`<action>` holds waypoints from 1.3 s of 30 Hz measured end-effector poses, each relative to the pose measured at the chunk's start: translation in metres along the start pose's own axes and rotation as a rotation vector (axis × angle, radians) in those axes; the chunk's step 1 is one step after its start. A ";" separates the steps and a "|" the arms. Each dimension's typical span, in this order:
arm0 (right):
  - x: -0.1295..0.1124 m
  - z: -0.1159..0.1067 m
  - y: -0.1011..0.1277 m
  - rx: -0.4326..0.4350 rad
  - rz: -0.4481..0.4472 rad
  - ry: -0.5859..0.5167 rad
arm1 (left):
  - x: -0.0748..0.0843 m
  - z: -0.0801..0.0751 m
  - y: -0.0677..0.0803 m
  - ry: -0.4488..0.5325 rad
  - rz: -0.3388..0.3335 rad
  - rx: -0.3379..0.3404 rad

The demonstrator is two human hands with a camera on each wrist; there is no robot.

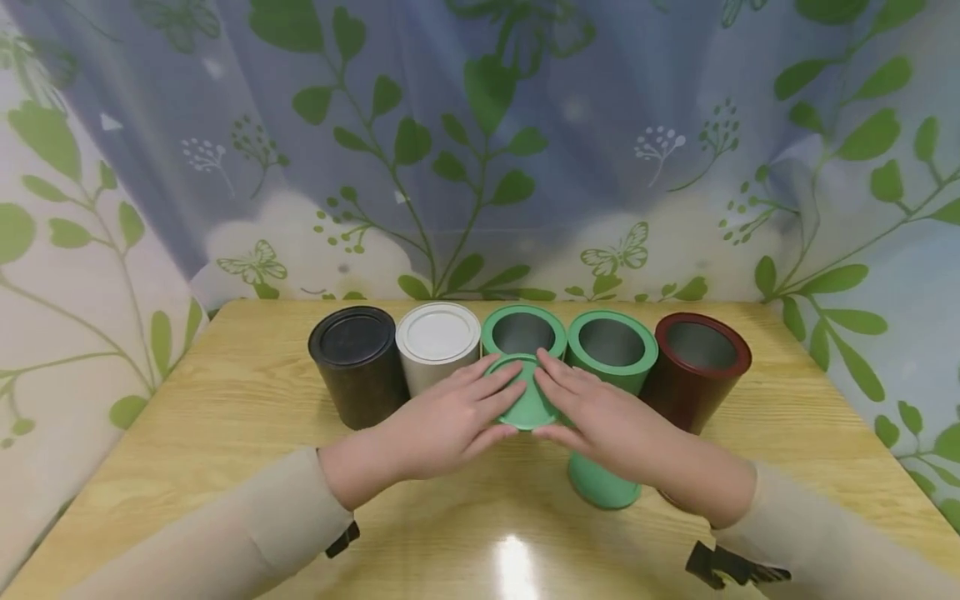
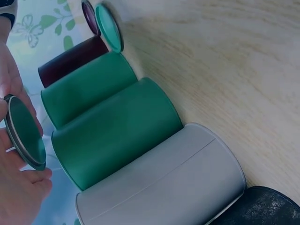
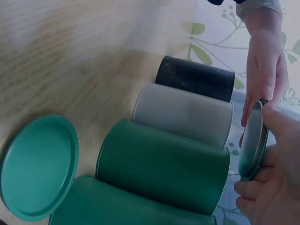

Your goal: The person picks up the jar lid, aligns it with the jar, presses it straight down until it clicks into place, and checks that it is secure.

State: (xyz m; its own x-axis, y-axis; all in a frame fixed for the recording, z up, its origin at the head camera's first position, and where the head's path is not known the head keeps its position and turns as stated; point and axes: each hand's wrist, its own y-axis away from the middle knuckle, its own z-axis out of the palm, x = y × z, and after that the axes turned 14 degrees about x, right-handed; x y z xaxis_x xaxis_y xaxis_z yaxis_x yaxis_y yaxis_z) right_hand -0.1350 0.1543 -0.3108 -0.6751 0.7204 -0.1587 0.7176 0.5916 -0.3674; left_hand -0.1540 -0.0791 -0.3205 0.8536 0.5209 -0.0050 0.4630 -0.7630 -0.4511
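Note:
Five cans stand in a row at the back of the wooden table (image 1: 225, 417): black (image 1: 358, 362) and white (image 1: 438, 350) ones with lids on, then two open green ones (image 1: 522, 332) (image 1: 612, 348) and an open dark red one (image 1: 697, 367). Both hands hold one green lid (image 1: 528, 404) by its rim just in front of the left green can (image 2: 117, 131). My left hand (image 1: 450, 421) grips the lid's left side, and my right hand (image 1: 600, 417) grips its right side. In the wrist views the held lid (image 2: 26, 133) (image 3: 253, 140) shows edge-on between thumbs and fingers.
A second green lid (image 1: 603, 487) (image 3: 37, 166) lies flat on the table under my right wrist. A dark red lid (image 2: 89, 16) lies beside it, mostly hidden in the head view. A leaf-print curtain (image 1: 480, 167) hangs behind and beside the table.

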 end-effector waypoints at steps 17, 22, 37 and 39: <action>0.017 -0.008 -0.017 -0.052 -0.002 -0.041 | -0.015 -0.002 -0.016 0.014 -0.035 -0.063; 0.021 -0.009 -0.021 -0.058 0.002 -0.036 | -0.020 -0.002 -0.021 0.008 -0.018 -0.073; 0.034 -0.002 -0.033 -0.085 0.012 -0.055 | -0.033 0.003 -0.031 0.038 -0.028 -0.141; 0.036 -0.002 -0.035 -0.094 0.018 -0.052 | -0.036 0.004 -0.033 0.024 -0.024 -0.152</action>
State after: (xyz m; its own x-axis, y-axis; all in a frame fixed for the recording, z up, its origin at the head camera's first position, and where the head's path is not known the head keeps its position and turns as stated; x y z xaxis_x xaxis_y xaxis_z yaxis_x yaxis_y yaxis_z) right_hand -0.1842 0.1603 -0.3016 -0.6682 0.7130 -0.2124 0.7409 0.6118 -0.2772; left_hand -0.2005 -0.0713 -0.3088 0.8465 0.5317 0.0257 0.5124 -0.8007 -0.3103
